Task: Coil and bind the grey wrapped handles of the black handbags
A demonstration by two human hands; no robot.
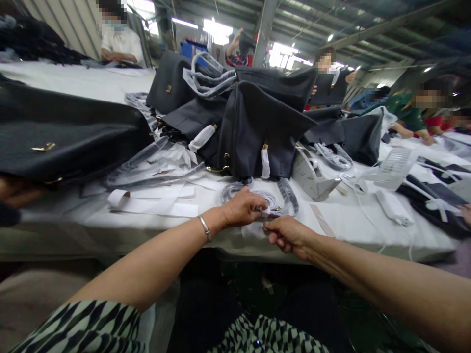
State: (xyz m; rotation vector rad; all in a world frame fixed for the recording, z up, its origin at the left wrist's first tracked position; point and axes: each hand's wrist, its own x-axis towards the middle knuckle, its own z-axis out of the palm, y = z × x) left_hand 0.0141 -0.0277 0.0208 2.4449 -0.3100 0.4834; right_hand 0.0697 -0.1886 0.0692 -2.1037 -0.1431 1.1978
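My left hand (245,206), with a silver bangle at the wrist, is closed in a pinch near the table's front edge. Between its fingertips is the end of a bag strap (289,193), which lies coiled in clear plastic on the table. Close on its right, my right hand (290,236) has thumb and finger pressed together on a small pale wrapping strip at that end. The strip's exact shape is too small to tell. Just behind both hands stands a black handbag (259,130) with gold fittings and a white-wrapped tab.
More black bags, among them a large handbag (73,132), crowd the white table (221,235). White paper strips (162,203) lie left, a grey-white holder (314,174) and a white power strip (393,208) right. Co-workers sit around; a person's hand (20,191) is at far left.
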